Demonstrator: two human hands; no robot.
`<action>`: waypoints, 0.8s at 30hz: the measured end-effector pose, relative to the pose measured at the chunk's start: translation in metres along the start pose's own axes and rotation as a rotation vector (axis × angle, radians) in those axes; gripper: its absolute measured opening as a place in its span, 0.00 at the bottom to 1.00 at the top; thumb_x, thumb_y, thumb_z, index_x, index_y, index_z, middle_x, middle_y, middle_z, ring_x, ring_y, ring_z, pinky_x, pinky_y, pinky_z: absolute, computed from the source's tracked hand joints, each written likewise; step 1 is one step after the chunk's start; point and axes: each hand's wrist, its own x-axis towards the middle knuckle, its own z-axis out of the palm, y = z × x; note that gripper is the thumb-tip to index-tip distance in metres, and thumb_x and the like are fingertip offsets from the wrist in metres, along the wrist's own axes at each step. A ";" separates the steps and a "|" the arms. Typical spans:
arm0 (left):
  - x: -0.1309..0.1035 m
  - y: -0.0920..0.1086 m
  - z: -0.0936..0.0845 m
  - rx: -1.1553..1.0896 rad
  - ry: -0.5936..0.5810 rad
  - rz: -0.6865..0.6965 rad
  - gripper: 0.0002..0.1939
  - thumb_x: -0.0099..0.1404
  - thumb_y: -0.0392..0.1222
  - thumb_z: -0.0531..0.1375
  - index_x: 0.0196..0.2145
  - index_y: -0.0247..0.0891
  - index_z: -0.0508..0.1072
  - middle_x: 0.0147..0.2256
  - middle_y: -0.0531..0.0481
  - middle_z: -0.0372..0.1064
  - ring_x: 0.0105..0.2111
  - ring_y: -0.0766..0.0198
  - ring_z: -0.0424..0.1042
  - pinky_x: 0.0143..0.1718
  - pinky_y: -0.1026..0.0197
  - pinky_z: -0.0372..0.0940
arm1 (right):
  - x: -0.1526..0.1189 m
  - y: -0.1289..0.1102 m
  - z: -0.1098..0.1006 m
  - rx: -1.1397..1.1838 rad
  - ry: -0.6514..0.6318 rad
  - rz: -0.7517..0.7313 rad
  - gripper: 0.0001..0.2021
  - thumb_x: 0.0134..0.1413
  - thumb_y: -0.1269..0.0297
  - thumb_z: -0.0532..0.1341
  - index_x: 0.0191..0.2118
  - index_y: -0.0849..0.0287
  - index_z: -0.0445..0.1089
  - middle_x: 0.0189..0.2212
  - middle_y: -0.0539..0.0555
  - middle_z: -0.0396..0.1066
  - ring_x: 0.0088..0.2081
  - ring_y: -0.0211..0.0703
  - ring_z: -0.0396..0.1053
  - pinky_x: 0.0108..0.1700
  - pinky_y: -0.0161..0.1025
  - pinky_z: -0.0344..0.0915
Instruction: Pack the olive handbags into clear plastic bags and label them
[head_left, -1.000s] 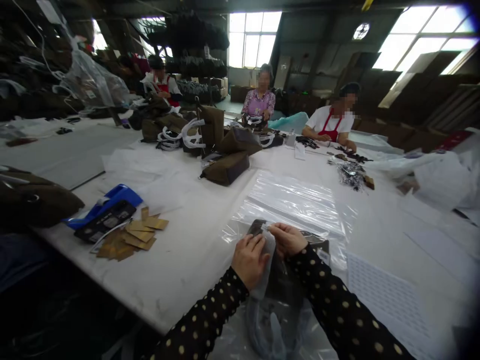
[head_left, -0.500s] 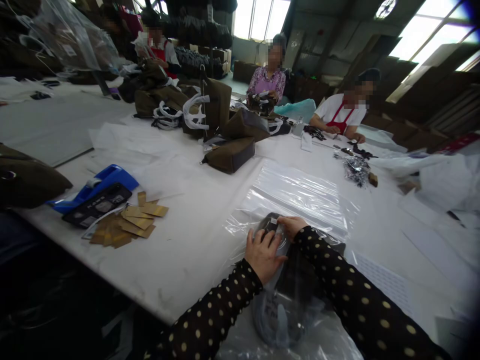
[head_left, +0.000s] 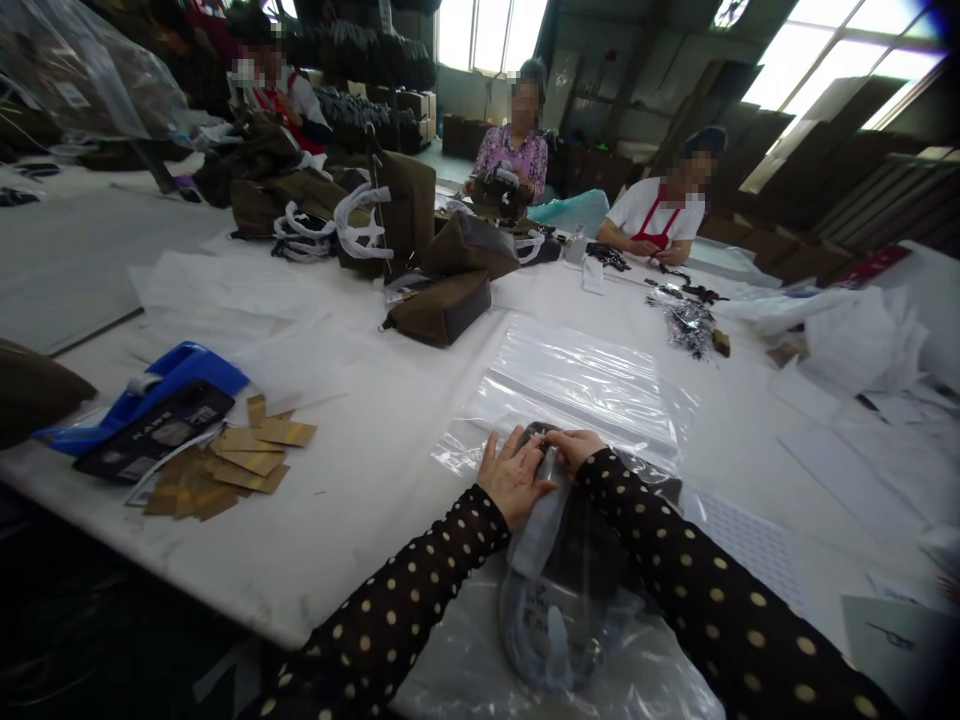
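Left hand (head_left: pixel 516 483): palm down, fingers spread and slightly bent, laid on the upper end of the dark bag (head_left: pixel 585 540); nothing seen gripped. Right hand (head_left: pixel 576 450): just beside it, thumb and fingertips pinched together on the upper end of the pale wrapping (head_left: pixel 541 525). Finer detail at the tips too small to tell.

Bag lay flat on the worktop (head_left: pixel 360 540) between the forearms, clear plastic (head_left: pixel 637 655) about its lower part; whether fully inside, could not tell. Curved, wrapped handle (head_left: pixel 517 620) nearest the wearer.

Handling, my judgement: bag fairly light, body soft but holding some shape; wrapping limp, plastic slippery and quick to crease. Best hold: flat palm on the firm body, fingertip pinch at the wrapping's edge. Tugging the loose film would likely slide or tear it. Little looked fragile.

Beyond the bag: glossy clear sheets (head_left: pixel 577 370); to the right, a printed sheet (head_left: pixel 750 545). Left side: tan tags (head_left: pixel 259 455) in an overlapping heap, beside a black box (head_left: pixel 161 430) and a blue dispenser (head_left: pixel 180 372).

Farther out: brown bags (head_left: pixel 442 310) piled together; across the worktop, a person in a purple patterned top (head_left: pixel 517 155) and another in a red apron (head_left: pixel 656 230), handling small dark items.
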 end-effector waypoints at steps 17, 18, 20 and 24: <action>-0.162 -0.039 -0.044 -0.373 -0.275 -0.829 0.36 0.47 0.51 0.63 0.52 0.34 0.60 0.37 0.46 0.70 0.31 0.58 0.70 0.37 0.55 0.64 | -0.050 -0.034 0.036 -0.625 -0.331 -1.166 0.27 0.44 0.59 0.61 0.53 0.58 0.61 0.39 0.56 0.69 0.41 0.46 0.65 0.44 0.41 0.62; -0.177 -0.039 -0.043 -0.432 -0.322 -0.851 0.30 0.49 0.49 0.62 0.48 0.35 0.65 0.32 0.49 0.71 0.29 0.58 0.70 0.36 0.57 0.64 | -0.050 -0.032 0.059 -0.685 -0.500 -1.274 0.31 0.42 0.57 0.63 0.54 0.59 0.60 0.45 0.58 0.66 0.45 0.49 0.63 0.48 0.43 0.60; -0.193 -0.036 -0.037 -0.598 -0.299 -0.835 0.18 0.53 0.49 0.58 0.39 0.36 0.71 0.29 0.49 0.72 0.32 0.58 0.71 0.37 0.59 0.64 | -0.049 -0.028 0.104 -0.838 -0.797 -1.377 0.35 0.39 0.53 0.64 0.56 0.57 0.58 0.49 0.58 0.64 0.49 0.51 0.61 0.52 0.45 0.57; -0.181 -0.028 -0.036 -0.839 -0.105 -0.751 0.19 0.54 0.57 0.57 0.27 0.36 0.74 0.28 0.48 0.73 0.33 0.56 0.70 0.36 0.58 0.65 | -0.043 -0.028 0.146 -1.144 -1.100 -1.160 0.22 0.38 0.51 0.65 0.43 0.49 0.68 0.36 0.47 0.72 0.38 0.44 0.69 0.44 0.41 0.63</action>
